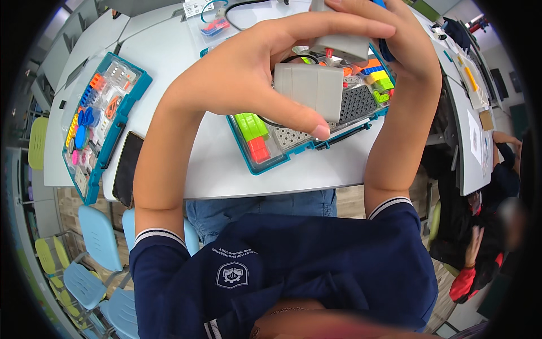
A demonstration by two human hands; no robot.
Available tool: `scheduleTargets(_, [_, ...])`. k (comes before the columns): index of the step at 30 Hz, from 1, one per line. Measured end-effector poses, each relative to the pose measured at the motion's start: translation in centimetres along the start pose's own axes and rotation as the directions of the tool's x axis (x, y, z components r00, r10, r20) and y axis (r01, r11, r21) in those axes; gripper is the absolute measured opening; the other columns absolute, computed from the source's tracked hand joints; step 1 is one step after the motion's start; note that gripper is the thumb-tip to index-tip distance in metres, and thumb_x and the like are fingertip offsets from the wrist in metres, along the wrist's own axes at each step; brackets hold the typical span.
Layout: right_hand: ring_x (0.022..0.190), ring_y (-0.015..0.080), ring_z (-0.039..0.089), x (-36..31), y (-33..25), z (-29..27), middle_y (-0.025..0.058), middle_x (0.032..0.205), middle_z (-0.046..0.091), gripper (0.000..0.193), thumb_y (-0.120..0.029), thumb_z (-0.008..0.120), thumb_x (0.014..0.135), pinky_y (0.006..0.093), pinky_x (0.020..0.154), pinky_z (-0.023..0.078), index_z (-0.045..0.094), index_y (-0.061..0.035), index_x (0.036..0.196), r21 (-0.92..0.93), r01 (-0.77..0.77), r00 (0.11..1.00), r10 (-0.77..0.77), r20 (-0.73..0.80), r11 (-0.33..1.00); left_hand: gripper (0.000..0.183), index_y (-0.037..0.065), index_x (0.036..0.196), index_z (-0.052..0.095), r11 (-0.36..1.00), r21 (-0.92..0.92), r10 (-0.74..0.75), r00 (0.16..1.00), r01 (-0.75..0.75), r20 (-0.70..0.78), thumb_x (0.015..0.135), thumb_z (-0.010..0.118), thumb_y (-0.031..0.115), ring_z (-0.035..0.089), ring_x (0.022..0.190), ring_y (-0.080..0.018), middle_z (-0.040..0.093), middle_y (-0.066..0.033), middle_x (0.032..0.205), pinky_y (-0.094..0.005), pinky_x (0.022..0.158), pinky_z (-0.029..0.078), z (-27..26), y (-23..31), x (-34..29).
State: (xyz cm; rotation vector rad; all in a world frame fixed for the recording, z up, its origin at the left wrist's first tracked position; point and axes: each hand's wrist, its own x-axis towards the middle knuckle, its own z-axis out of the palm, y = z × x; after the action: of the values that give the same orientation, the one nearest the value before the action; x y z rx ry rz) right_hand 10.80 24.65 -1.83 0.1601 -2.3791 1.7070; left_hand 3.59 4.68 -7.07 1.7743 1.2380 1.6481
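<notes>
My left hand (240, 70) is closed round a light grey box-shaped module (309, 90), its thumb along the lower side and its index finger reaching across toward my right hand. My right hand (405, 39) grips a second grey block (345, 47) with a small red part on its near face, just beyond the first one. A black cable (300, 58) runs between the two pieces; its ends are hidden. Both hands are raised above an open teal-edged parts case (268, 165), which holds green, red, yellow and blue building pieces and dark perforated plates.
On the white table (226, 181), another teal-edged tray (104, 150) of sorted colourful parts lies at the left, beside a black phone (127, 164). A clear bag (213, 27) with small pieces sits at the back. Blue chairs (99, 237) stand left; other people are at the right.
</notes>
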Motion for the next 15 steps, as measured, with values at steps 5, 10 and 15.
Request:
scheduleTargets(5, [0.076,0.0073,0.062,0.6,0.9,0.5,0.0016,0.085,0.07,0.034,-0.032,0.066,0.101,0.0226,0.064,0.047,0.073,0.0005,0.103,0.099,0.018,0.998,-0.012,-0.066,0.995,0.122,0.001,0.164,0.018,0.982,-0.182,-0.028,0.992,0.051,0.125,0.068,0.092,0.0,0.042,0.144,-0.0212,0.041,-0.0166,0.158,-0.0352,0.116,0.039,-0.6,-0.2,0.1])
scheduleTargets(10, [0.065,0.0026,0.061,0.6,0.7,0.0,0.001,0.08,0.069,0.044,-0.04,0.054,0.108,0.0173,0.053,0.045,0.072,-0.0021,0.097,0.344,0.068,0.97,-0.143,0.198,0.937,0.127,0.0,0.165,0.012,0.973,-0.228,-0.011,0.995,0.032,0.094,0.065,0.092,-0.003,0.047,0.141,-0.0236,0.044,-0.0207,0.156,-0.0351,0.115,0.038,-0.7,-0.1,-0.2])
scheduleTargets(15, [0.05,0.0012,0.054,1.6,1.0,1.7,-0.0027,0.068,0.064,0.053,-0.05,0.046,0.109,0.0149,0.042,0.039,0.069,-0.0041,0.094,0.515,0.113,0.986,-0.161,0.05,0.85,0.133,0.001,0.165,0.01,0.95,-0.295,0.109,0.994,-0.099,0.015,0.061,0.093,-0.004,0.05,0.14,-0.0294,0.048,-0.0254,0.153,-0.0384,0.117,0.037,-0.9,-1.7,-0.1])
